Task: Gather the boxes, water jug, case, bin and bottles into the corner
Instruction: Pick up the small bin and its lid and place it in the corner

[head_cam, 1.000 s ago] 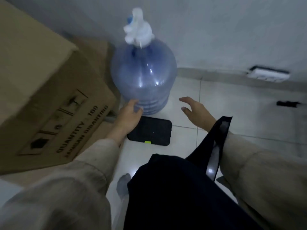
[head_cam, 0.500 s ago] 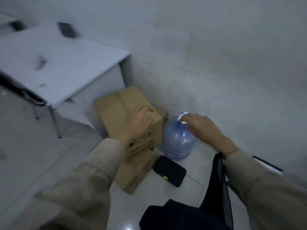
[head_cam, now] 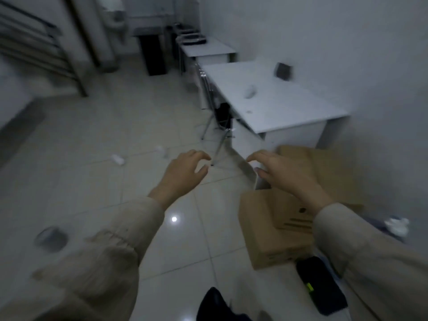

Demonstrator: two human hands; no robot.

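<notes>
My left hand point(head_cam: 183, 173) and my right hand point(head_cam: 287, 174) hang in the air over the tiled floor, fingers loosely curled, holding nothing. Two stacked cardboard boxes point(head_cam: 273, 230) stand at the right, below my right forearm. A flat black case point(head_cam: 320, 284) lies on the floor in front of them. The white cap of the water jug point(head_cam: 397, 225) peeks out behind my right sleeve; its body is mostly hidden. Two small white bottles point(head_cam: 118, 159) lie on the floor farther off, left of my left hand. A dark round object point(head_cam: 52, 238) sits on the floor at lower left, blurred.
A white desk point(head_cam: 278, 105) stands against the right wall with a folding metal frame point(head_cam: 217, 135) beside it. A second white desk point(head_cam: 206, 48) and a black bin point(head_cam: 152, 54) stand farther back. A metal rack point(head_cam: 34, 40) fills the upper left.
The view has swung left from the corner to the room. Both hands have left the upper box and the jug's cap and now hang free over the floor.
</notes>
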